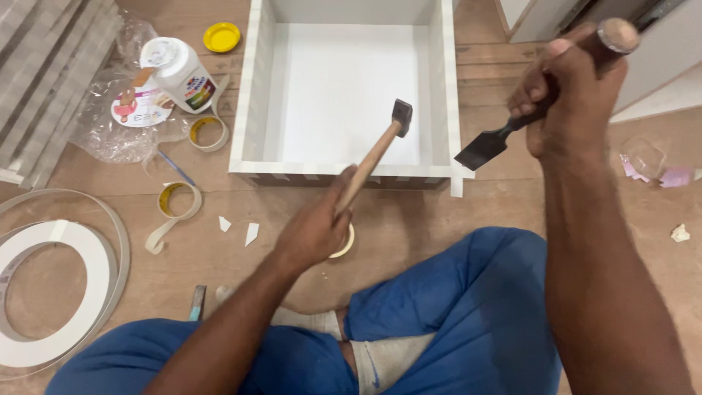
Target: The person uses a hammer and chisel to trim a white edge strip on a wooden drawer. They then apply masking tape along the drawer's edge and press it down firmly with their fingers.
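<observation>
My left hand grips the wooden handle of a hammer; its dark head hangs over the open white box. My right hand holds a chisel by its handle. The dark blade points down-left, just off the box's near right corner, where a strip of white edge banding sticks out. I sit cross-legged in blue trousers on the wooden floor, right in front of the box.
A white glue bottle lies on clear plastic wrap at the left, its yellow cap nearby. Two tape rolls and large coils of white edge banding lie left. Grey striped boards are stacked far left. Scraps dot the floor.
</observation>
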